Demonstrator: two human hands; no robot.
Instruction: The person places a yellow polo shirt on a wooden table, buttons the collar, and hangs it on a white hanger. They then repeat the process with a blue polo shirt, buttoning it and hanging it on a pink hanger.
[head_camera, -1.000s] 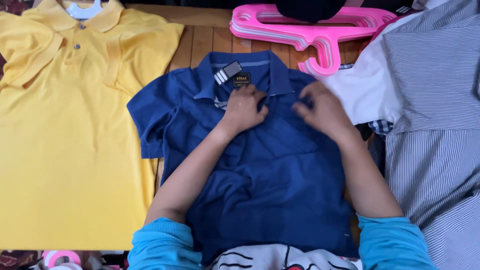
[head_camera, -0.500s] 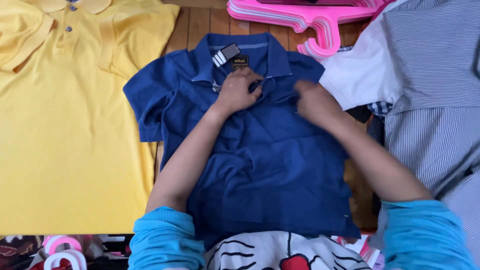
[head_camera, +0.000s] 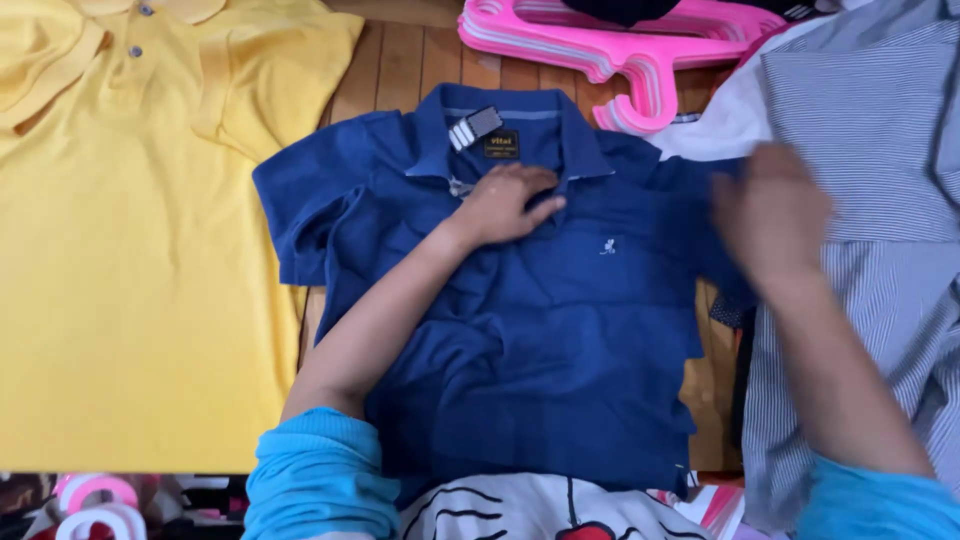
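- Left hand (head_camera: 508, 203) lies flat, fingers spread, pressing the blue polo shirt (head_camera: 540, 330) just below its collar, gripping nothing.
- Right hand (head_camera: 770, 215) is blurred at the shirt's 3 o'clock sleeve; whether it grips is impossible to tell.
- Blue polo lies front-up, centre of the wooden tabletop (head_camera: 400, 70).
- Yellow polo (head_camera: 120, 280) at 9 o'clock, pink hangers (head_camera: 610, 45) at 12, striped grey shirt (head_camera: 870, 130) at 3.

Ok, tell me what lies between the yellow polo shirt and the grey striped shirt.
In the head view, the blue polo shirt lies flat between the yellow polo shirt and the grey striped shirt, with the left hand pressing below its collar.
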